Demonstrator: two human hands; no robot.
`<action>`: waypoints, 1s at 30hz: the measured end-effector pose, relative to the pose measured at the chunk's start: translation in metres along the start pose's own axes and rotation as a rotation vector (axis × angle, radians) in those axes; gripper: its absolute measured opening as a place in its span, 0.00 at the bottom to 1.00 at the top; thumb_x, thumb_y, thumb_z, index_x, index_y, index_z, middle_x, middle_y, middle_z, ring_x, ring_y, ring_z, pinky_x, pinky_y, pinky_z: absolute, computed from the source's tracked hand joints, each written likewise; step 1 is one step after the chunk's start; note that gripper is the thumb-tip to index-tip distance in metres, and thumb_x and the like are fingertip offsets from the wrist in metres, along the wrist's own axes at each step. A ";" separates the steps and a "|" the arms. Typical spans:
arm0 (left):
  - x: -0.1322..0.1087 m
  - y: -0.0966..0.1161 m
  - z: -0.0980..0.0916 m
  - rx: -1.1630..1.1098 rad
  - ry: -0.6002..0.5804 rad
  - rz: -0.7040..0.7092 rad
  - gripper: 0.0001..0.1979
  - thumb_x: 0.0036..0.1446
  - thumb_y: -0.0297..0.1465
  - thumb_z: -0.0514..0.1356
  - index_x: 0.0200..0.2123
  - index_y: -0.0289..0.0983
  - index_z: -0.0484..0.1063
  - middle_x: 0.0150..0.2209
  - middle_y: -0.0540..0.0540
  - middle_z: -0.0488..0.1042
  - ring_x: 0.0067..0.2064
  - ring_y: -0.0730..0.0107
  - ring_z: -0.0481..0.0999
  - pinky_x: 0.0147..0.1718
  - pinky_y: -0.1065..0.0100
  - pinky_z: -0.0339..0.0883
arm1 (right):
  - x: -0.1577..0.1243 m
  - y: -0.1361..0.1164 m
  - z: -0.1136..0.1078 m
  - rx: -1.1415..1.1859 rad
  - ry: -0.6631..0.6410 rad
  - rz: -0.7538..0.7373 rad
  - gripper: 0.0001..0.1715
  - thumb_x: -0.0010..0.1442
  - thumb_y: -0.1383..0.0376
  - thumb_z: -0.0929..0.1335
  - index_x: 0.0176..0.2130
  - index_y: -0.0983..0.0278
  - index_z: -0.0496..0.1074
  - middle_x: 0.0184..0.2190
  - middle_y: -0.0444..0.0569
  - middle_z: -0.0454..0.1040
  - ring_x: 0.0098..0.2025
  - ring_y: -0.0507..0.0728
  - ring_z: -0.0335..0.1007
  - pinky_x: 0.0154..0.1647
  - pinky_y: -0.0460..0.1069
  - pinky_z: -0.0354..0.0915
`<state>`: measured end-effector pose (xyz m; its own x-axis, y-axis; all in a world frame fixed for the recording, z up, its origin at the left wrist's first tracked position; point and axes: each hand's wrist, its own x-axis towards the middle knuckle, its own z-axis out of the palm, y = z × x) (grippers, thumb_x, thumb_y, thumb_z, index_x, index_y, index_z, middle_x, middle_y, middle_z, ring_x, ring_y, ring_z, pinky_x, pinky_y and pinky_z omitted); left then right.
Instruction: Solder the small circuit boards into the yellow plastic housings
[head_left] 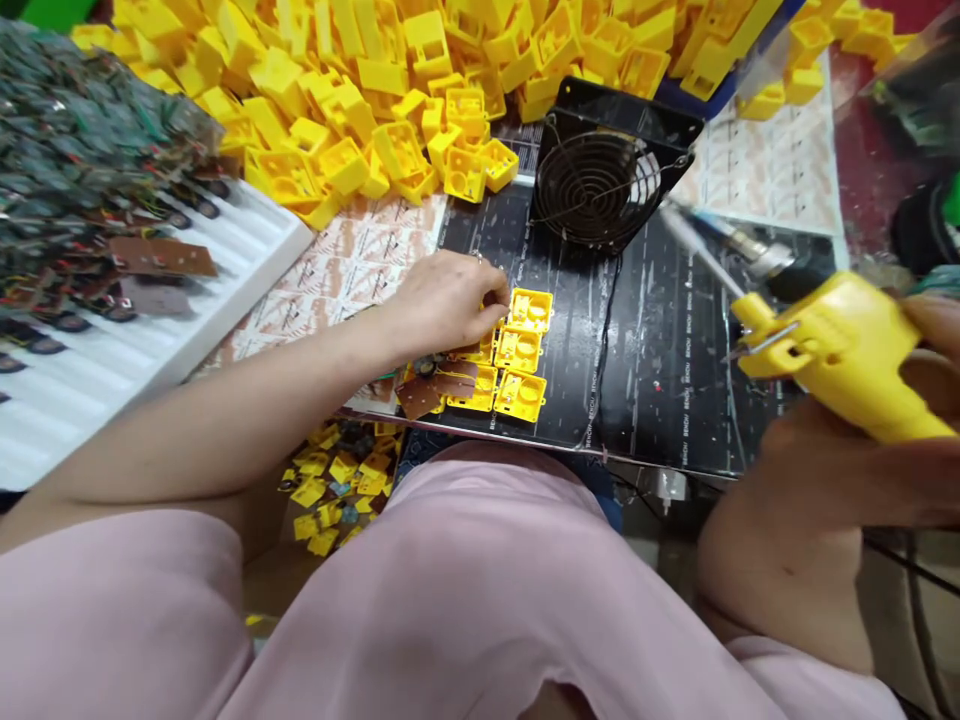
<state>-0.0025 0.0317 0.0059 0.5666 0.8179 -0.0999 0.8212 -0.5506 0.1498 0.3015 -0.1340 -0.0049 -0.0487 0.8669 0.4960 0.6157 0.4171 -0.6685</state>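
The left hand [459, 300] is hiding parts of the yellow cases [519, 350] beneath it and what its fingertips are meeting. The right edge is cutting off the right hand [855, 470] and its yellow gun [862, 350]. Beyond the left hand, the top edge is cropping the yellow pile [345, 100]; leftward, wired boards [90, 190] are being cropped too. Past the right hand, a dark heap [919, 110] is looking blurred.

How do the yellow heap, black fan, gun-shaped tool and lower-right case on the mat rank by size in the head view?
1. Yellow heap
2. Black fan and gun-shaped tool: too close to rank; tool looks nearer, partly hidden
3. Lower-right case
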 end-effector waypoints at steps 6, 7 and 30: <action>0.009 0.006 -0.001 0.035 -0.097 0.022 0.18 0.66 0.33 0.56 0.45 0.39 0.87 0.42 0.44 0.87 0.48 0.54 0.86 0.54 0.57 0.72 | 0.019 0.005 0.029 0.021 0.007 0.003 0.27 0.64 0.48 0.81 0.58 0.51 0.81 0.44 0.47 0.88 0.41 0.64 0.88 0.37 0.56 0.85; 0.010 0.006 -0.002 0.030 -0.103 0.031 0.17 0.65 0.33 0.56 0.44 0.40 0.87 0.41 0.45 0.87 0.48 0.55 0.86 0.54 0.57 0.72 | 0.022 0.007 0.032 0.016 0.023 -0.011 0.27 0.64 0.50 0.81 0.59 0.51 0.81 0.44 0.47 0.88 0.39 0.63 0.88 0.36 0.55 0.85; 0.018 0.013 -0.006 0.056 -0.160 0.023 0.16 0.63 0.36 0.56 0.41 0.38 0.85 0.35 0.46 0.83 0.48 0.54 0.85 0.60 0.54 0.70 | 0.080 0.007 0.033 -0.053 -0.194 -0.480 0.09 0.70 0.60 0.77 0.38 0.58 0.78 0.30 0.43 0.84 0.31 0.53 0.84 0.35 0.45 0.80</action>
<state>0.0178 0.0408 0.0117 0.5850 0.7707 -0.2528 0.8080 -0.5808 0.0992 0.2755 -0.0528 0.0116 -0.4772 0.6179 0.6248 0.5270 0.7702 -0.3592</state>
